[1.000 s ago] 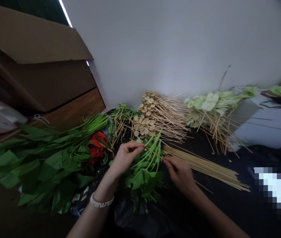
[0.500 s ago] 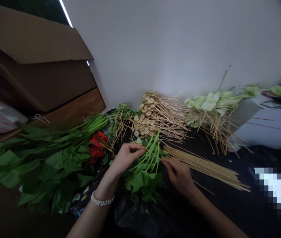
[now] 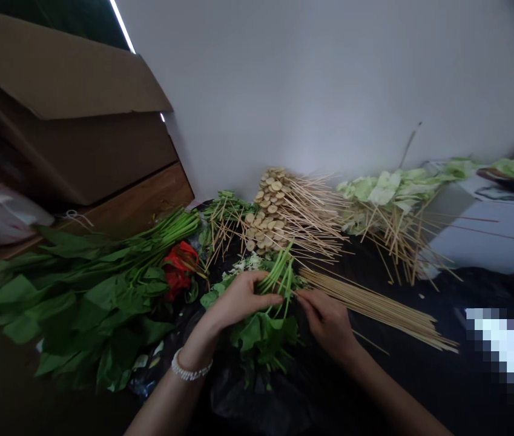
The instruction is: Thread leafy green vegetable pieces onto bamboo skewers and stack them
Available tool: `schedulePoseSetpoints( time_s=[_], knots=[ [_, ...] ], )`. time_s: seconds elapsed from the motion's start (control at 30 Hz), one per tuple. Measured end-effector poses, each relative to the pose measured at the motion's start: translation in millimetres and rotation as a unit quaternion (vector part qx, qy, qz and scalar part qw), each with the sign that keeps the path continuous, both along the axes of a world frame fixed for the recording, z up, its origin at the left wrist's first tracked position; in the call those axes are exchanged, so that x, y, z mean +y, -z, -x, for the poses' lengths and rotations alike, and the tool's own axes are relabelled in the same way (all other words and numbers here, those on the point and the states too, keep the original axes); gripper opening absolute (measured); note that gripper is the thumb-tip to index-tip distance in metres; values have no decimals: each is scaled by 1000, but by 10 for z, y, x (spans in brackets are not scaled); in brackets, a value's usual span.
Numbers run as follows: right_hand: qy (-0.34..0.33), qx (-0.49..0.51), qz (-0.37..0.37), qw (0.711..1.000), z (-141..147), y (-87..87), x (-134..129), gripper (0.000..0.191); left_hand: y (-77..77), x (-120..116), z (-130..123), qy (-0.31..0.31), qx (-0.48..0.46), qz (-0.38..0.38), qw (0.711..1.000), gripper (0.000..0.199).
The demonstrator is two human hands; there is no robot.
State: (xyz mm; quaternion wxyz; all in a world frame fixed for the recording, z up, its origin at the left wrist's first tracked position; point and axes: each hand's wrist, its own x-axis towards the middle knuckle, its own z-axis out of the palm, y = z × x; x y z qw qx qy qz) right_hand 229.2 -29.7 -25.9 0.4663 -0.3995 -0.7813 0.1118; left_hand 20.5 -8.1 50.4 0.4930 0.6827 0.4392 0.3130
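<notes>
My left hand [image 3: 245,298], with a beaded bracelet on its wrist, is closed around the stems of a small bunch of leafy greens [image 3: 263,336]. The pale green stems rise above the fingers and the leaves hang below. Between thumb and fingers, my right hand [image 3: 327,318] pinches the end of a thin wooden skewer, mostly hidden, that runs across the stems. Just beyond the right hand lies a bundle of bare wooden skewers [image 3: 375,303]. Chopped pale green bits [image 3: 250,263] lie behind the left hand.
Large leafy greens [image 3: 97,297] with a red wrapping [image 3: 179,266] lie at left. Skewered pale round slices [image 3: 270,209], skewered green stems [image 3: 227,209] and skewered cabbage leaves [image 3: 388,188] are piled near the wall. A cardboard box [image 3: 70,115] stands at far left.
My left hand has moved right and slightly down, from pinching at the stems' left side to closing around the stems. My right hand stays nearly in place with the skewer.
</notes>
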Motion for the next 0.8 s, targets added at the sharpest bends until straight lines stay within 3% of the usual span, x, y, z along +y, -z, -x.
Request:
schedulePoseSetpoints(
  time_s=[0.1,0.23,0.37,0.47,0.6,0.73,0.8],
  knots=[
    [-5,-11,-6,1000,-27,-21,11,21,-105,-32,18,0,26,-14,1000,21],
    [2,-22,1,1000,-118,-99,48,20,-294,17,206,-82,18,-65,994,19],
    [-7,-48,16,999,-256,-276,85,21,-424,111,457,-171,-14,-128,977,27],
    [-25,-47,52,997,-354,-461,81,21,-443,172,553,-197,-26,-154,968,33],
    [-27,11,144,989,-487,-671,70,24,-363,208,552,-209,-28,-194,958,42],
    [13,184,235,954,-637,-800,159,28,-115,192,536,-368,-46,-314,874,39],
    [27,250,246,936,-677,-869,237,31,78,189,532,-402,-21,-334,852,37]
  ],
)
